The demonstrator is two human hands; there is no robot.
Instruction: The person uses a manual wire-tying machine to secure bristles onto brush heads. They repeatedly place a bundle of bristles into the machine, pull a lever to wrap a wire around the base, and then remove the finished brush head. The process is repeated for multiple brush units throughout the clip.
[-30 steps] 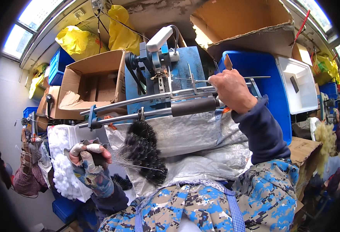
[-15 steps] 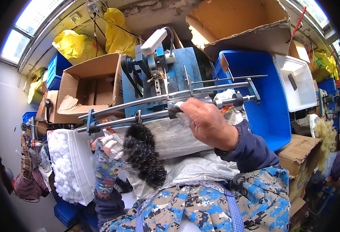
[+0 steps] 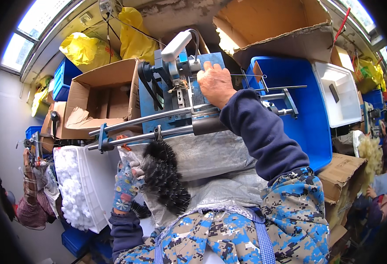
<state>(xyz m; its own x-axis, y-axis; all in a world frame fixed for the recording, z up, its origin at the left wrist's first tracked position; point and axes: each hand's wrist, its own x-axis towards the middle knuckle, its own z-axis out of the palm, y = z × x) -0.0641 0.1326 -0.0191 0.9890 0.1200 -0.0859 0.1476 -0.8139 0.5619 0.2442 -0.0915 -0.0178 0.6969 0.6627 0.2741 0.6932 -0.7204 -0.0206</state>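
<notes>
The blue machine (image 3: 180, 94) is taken here as the landmark. The right hand (image 3: 215, 83) is laid on the upper right part of this machine, just beside the white handle (image 3: 177, 45); its fingers are bent and pressed against the blue plate, but it cannot be told whether something small is pinched under them, because only the back of the hand is shown. Below the machine and to its left, the left hand (image 3: 125, 187), covered by a flowered glove, is closed around the near end of a black bristly brush piece (image 3: 165, 176), which is held hanging under the two metal rods (image 3: 158, 127) that run across the front of the machine. The brush piece is seen as already full of dark bristles with pale tips, so the filling of this piece is judged to be done or almost done, although its far side is hidden. It is not yet released and is still close to the rods, above a grey sack (image 3: 211, 154). Left of the machine and lower, a white crate (image 3: 97, 174) is filled with white fluffy pieces (image 3: 72, 185), which are judged to be material or work still waiting. Behind the machine on the left an open cardboard box (image 3: 101, 97) is placed, and on the right a blue bin (image 3: 303, 110).
</notes>
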